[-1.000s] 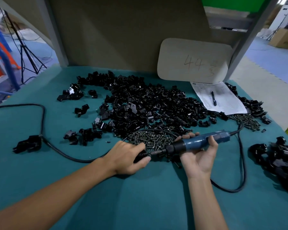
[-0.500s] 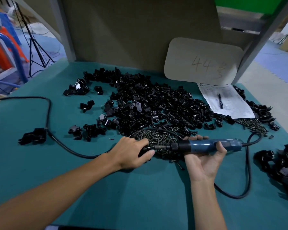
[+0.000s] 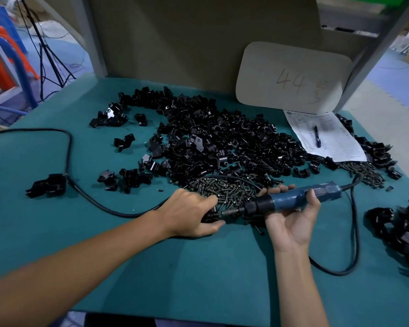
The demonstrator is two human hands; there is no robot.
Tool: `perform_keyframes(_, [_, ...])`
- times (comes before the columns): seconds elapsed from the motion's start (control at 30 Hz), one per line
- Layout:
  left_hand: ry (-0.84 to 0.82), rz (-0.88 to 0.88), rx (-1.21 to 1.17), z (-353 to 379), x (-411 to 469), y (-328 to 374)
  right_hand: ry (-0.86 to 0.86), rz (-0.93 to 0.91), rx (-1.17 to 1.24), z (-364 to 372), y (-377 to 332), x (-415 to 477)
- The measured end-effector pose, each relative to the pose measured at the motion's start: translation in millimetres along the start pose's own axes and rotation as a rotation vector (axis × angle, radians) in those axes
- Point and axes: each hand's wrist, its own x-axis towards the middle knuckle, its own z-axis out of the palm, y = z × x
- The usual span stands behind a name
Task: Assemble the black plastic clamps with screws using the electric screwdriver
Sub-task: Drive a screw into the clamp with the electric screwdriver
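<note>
My right hand point(image 3: 291, 218) grips the blue electric screwdriver point(image 3: 293, 199), held level with its bit pointing left. My left hand point(image 3: 191, 213) holds a black plastic clamp point(image 3: 210, 214) on the green mat, fingers curled round it so most of it is hidden. The bit tip meets the clamp between my thumb and fingers. Just behind both hands lies a heap of dark screws point(image 3: 224, 191). A big pile of loose black clamp parts point(image 3: 222, 142) spreads across the middle of the table.
The screwdriver's black cable point(image 3: 354, 244) loops at the right; another cable point(image 3: 69, 149) runs left to a black plug block point(image 3: 47, 185). More clamps point(image 3: 401, 225) lie at the right edge. A paper sheet with a pen point(image 3: 316, 138) and a beige board point(image 3: 293, 76) stand behind.
The screwdriver has levelled out from a slight tilt, its bit staying at the clamp in my left hand. Both hands keep their grips. My view has shifted a little.
</note>
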Motion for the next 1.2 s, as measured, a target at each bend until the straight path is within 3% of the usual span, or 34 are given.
perform_keyframes(0.47, [0.113, -0.031, -0.011, 1.7, -2.0, 2.9, 0.005, 0.049, 0.037, -3.0, -0.5, -1.8])
perform_keyframes(1.2, [0.097, -0.019, -0.04, -1.0, -0.3, 5.4, 0.025, 0.054, 0.045, -3.9, -0.2, -3.5])
